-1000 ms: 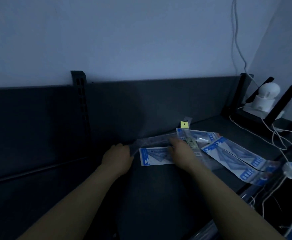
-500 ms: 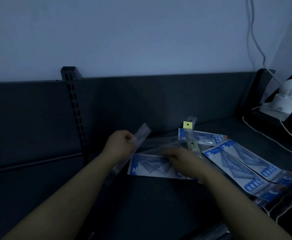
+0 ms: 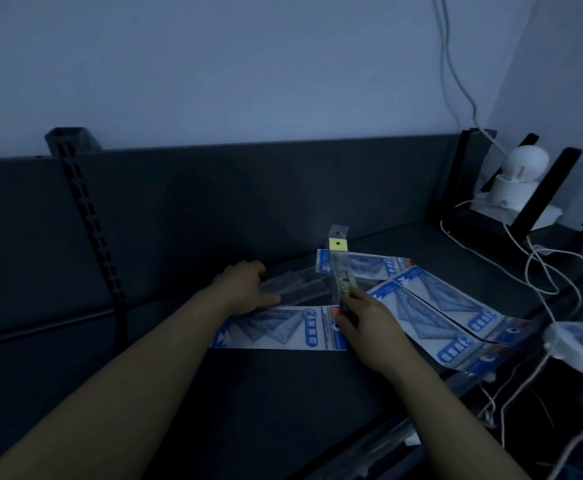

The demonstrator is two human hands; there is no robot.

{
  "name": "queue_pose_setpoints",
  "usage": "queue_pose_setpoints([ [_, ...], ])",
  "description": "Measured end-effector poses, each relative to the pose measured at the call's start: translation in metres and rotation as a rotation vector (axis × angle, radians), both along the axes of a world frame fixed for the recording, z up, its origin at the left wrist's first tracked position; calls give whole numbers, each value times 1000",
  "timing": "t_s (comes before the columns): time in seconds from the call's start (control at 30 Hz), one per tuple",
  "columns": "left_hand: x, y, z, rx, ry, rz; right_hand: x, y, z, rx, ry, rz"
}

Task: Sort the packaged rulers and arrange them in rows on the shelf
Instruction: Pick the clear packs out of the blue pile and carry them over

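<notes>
On the dark shelf [image 3: 283, 403] lie several packaged rulers with blue-and-white cards. One blue pack [image 3: 279, 329] lies flat in front of me. My left hand [image 3: 248, 289] rests on a clear ruler pack [image 3: 297, 284] against the back panel. My right hand [image 3: 362, 315] pinches the lower end of a narrow pack with a yellow tag [image 3: 339, 265]. Two more blue packs [image 3: 432, 306] fan out to the right, and another [image 3: 366, 265] lies behind them.
A slotted black upright [image 3: 89, 223] stands at the back left. A white camera [image 3: 522, 174] sits on a black stand at the far right, with white cables [image 3: 539, 268] trailing over the shelf's right end. A white object [image 3: 581, 344] hangs at the right edge.
My left hand has lowered the clear pack from the air down against the back panel. My right hand has shifted right, off the flat blue pack and onto the narrow yellow-tagged pack.
</notes>
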State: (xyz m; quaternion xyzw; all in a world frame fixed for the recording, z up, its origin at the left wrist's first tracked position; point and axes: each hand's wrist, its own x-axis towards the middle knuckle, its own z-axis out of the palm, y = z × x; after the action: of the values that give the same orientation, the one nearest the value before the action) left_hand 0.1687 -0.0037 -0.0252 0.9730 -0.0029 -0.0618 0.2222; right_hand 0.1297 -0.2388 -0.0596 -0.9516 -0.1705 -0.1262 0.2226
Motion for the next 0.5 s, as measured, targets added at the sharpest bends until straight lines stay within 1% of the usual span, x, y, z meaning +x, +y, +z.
queue_pose_setpoints([
  [0.07, -1, -2, -1, -86, 9, 29, 0, -1, -1, -58, -24, -74],
  [0.17, -7, -3, 3, -86, 45, 23, -1, -2, 2, -148, -19, -176],
  [0.33, -13, 1, 17, -130, -17, 68, -1, 3, 4, -102, -77, -261],
  [0.4, -15, 5, 23, -153, -24, 106, -2, 4, 5, -113, -99, -266],
  [0.5, -19, 9, 29, -188, -90, 152, -3, 5, 11, -137, -134, -274],
])
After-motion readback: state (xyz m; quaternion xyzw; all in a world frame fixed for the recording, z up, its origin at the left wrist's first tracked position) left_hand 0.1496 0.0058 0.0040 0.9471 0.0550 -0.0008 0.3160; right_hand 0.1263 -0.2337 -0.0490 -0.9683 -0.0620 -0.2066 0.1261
